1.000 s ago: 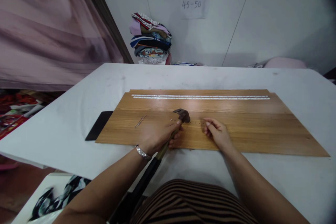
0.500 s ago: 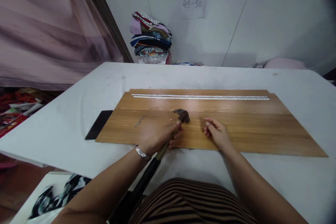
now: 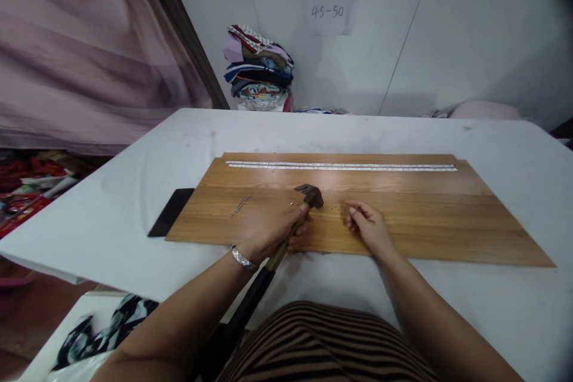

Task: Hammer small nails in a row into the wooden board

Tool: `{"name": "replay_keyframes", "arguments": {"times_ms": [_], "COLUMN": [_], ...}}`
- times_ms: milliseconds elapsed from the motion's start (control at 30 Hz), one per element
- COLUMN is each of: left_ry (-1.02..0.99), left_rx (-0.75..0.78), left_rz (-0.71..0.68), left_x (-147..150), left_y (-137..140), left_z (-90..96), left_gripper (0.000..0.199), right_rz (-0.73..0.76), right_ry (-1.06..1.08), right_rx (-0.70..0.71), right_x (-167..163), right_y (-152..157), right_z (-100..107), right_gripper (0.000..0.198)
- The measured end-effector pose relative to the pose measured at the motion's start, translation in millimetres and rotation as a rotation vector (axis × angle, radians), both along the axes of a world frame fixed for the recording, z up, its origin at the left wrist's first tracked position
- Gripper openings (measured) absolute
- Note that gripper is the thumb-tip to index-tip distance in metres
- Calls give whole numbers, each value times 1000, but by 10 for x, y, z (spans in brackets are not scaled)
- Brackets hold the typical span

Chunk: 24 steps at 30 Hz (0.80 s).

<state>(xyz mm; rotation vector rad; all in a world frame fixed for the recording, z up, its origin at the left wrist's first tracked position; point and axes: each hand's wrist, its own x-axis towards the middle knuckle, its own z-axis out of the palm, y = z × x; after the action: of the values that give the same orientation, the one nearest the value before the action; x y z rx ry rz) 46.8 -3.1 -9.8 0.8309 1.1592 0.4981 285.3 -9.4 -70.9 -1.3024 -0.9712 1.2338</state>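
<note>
My left hand (image 3: 280, 230) is wrapped round a claw hammer (image 3: 311, 196), gripping its handle close below the dark metal head. The long handle slants down toward my body. To the right, my right hand (image 3: 366, 224) rests low over the wooden board (image 3: 430, 215), thumb and fingers pinched together. Whatever it may hold is too small to make out. Several small dark dots, nail heads or holes, run in a row between the hammer head and my right fingertips. Left of my left hand, a few thin nails (image 3: 240, 206) lie on the board.
Two pale strips with marks like rulers (image 3: 340, 166) lie along the board's far side. A flat black piece (image 3: 171, 212) sticks out at its left end. Everything rests on a white table (image 3: 134, 185). Folded clothes (image 3: 259, 68) are stacked behind it, by the wall.
The view has tilted up very slightly. Both hands and the hammer stay in almost the same place on the board.
</note>
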Motion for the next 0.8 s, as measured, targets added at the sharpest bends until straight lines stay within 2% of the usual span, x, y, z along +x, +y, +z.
{"name": "replay_keyframes", "arguments": {"times_ms": [333, 800], "left_ry": [-46, -1], "left_rx": [-24, -8], "left_rz": [5, -1], "left_x": [-12, -15], "left_y": [-26, -12], "left_z": [-9, -6], "left_gripper": [55, 51], "right_rz": [16, 16], "right_ry": [-16, -19], "right_rx": [19, 18], "right_x": [10, 10], "right_y": [4, 5], "right_z": [-19, -5], "right_gripper": [42, 42]}}
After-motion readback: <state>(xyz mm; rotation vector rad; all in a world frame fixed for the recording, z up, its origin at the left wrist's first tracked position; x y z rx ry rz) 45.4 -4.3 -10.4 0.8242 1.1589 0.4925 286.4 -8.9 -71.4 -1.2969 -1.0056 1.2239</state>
